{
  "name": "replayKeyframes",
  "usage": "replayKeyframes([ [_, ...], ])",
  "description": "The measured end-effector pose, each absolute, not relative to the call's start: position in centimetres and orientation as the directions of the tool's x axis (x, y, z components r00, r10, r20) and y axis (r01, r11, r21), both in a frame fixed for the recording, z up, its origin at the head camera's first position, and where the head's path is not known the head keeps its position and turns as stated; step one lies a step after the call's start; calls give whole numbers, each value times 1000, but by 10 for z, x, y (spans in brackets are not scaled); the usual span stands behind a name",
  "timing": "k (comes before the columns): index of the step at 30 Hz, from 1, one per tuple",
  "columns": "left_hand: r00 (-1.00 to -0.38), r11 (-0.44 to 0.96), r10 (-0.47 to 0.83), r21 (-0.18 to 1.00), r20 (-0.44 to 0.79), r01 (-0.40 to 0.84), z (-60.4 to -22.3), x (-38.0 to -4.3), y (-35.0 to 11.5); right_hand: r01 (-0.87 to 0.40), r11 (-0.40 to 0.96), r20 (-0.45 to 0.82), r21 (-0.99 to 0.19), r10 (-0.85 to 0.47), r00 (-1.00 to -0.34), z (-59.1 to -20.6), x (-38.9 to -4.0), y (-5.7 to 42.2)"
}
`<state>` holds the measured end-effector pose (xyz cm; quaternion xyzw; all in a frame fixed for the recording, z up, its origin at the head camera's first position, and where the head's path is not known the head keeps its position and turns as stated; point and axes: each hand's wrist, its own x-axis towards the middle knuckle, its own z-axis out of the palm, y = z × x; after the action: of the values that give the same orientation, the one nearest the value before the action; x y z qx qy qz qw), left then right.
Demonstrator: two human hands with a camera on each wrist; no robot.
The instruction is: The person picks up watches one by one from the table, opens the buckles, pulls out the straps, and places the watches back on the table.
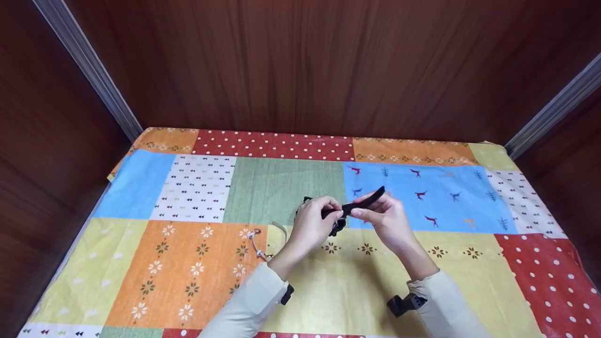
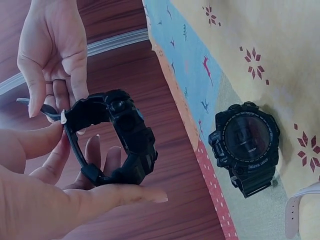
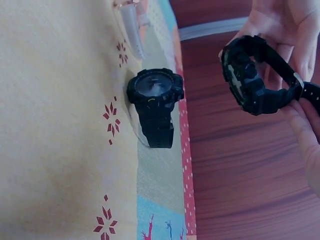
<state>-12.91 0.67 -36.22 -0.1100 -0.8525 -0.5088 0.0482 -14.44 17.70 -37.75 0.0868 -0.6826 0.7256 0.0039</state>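
A black sport watch (image 2: 132,137) is held up in both hands, its strap formed into a loop through a metal buckle (image 2: 63,117). My left hand (image 1: 312,223) grips the watch near the buckle, fingers around the band. With thumb and fingers, my right hand (image 1: 387,218) pinches the free strap end (image 1: 373,199), which points up and to the right in the head view. Below the hands, a second black sport watch (image 2: 247,142) lies on the cloth, dial up. The right wrist view shows that second watch (image 3: 155,87) with its strap bent down.
A thin white bracelet-like band (image 1: 255,244) and a pale strap (image 1: 280,229) lie left of my left forearm. A patchwork cloth (image 1: 188,263) covers the table. Dark wood panels (image 1: 300,65) stand behind and at both sides.
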Motion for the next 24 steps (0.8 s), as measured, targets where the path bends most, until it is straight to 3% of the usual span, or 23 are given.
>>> replayKeyframes([
  [8,-965,475,177,842,195,257,-362,-129,7,-107,-106,119,-989,-113,-986,-376,-143,175],
  [24,-977,400,187,901,99,167,-357,-129,1,-101,-122,114,-987,-104,-988,-371,-141,174],
])
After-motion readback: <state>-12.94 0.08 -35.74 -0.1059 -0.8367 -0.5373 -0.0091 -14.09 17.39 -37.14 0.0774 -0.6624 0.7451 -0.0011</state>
